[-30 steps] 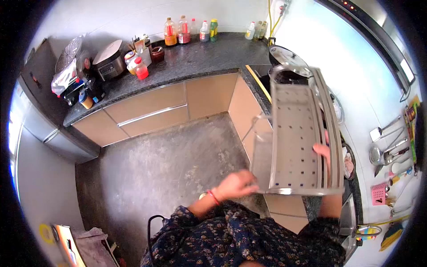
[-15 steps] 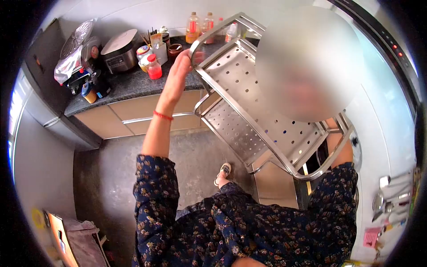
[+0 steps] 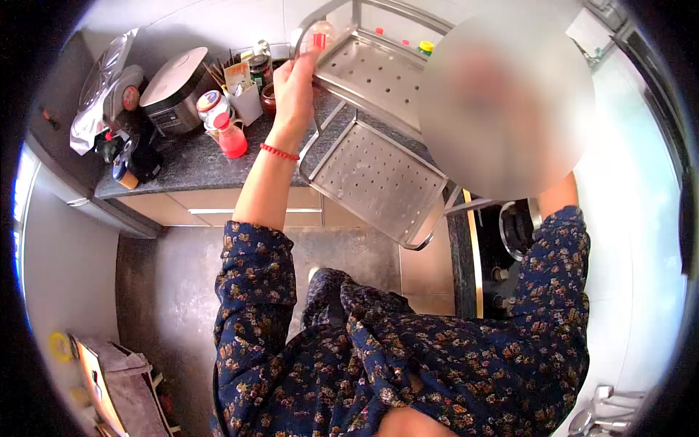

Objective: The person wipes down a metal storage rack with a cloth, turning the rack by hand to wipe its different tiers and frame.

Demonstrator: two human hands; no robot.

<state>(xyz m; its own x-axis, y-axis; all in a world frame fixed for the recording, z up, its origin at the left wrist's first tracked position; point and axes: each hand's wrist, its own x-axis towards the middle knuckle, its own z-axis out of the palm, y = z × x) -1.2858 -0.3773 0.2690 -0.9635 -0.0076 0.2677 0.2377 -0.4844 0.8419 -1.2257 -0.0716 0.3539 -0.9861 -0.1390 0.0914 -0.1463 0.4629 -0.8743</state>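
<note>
A two-tier stainless steel rack with perforated shelves is held up in the air, tilted, in front of the dark counter. My left hand is closed around the frame at the left end of its upper shelf. The right arm reaches up toward the rack's other end. A round blurred patch covers my right hand and that part of the rack, so its fingers cannot be made out. Beyond the rack's left end, a clear bottle shows through the frame. Just left of my left hand stand a red bottle and a lidded jar.
On the stone counter are a rice cooker, a white holder with chopsticks and several jars. At the right lies a black stove with a pot. Metal utensils hang at the lower right.
The rack has moved up and away from me, over the counter's back part. My left hand, flat against the frame before, now wraps around it. My view has shifted as well.
</note>
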